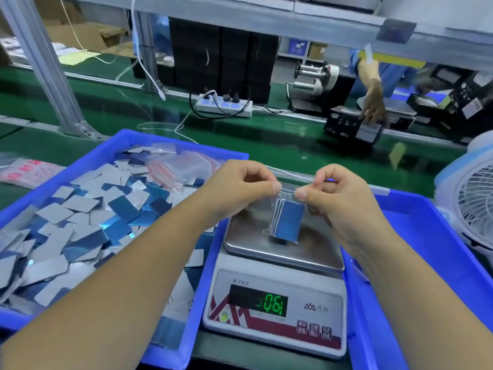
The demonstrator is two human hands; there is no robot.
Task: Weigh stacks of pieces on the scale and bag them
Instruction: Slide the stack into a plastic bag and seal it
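Observation:
A small clear plastic bag (287, 201) hangs over the steel pan of the scale (256, 244). Inside it sits a stack of blue pieces (288, 221). My left hand (240, 188) pinches the bag's top edge on the left, and my right hand (333, 196) pinches it on the right. The bag's bottom is near or touching the pan. The scale's green display (273, 305) shows digits. A blue tray (125, 140) on the left holds several loose blue and silver pieces (80, 225) and several empty clear bags (176, 166).
A second blue tray (432, 263) lies to the right of the scale. A white fan (472, 206) stands at the far right. Beyond the green conveyor (280, 129) are a power strip (224, 105), cables, black equipment and another person's hand (374, 102). A metal frame post (45, 68) rises at left.

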